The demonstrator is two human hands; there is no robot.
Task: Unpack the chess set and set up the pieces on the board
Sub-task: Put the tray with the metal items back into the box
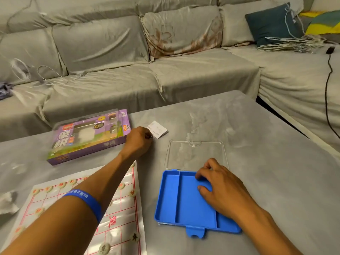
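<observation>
Setting up looks nearly finished: round pale chess pieces sit on the white red-lined paper board at the tabletop's near left. My left hand pinches something small and dark beside a folded white leaflet; my right hand, fingers relaxed, rests in the empty blue plastic tray. Next, I judge, place that piece.

Left forearm hides board middle; board's near edge cut off; box blurred.
</observation>
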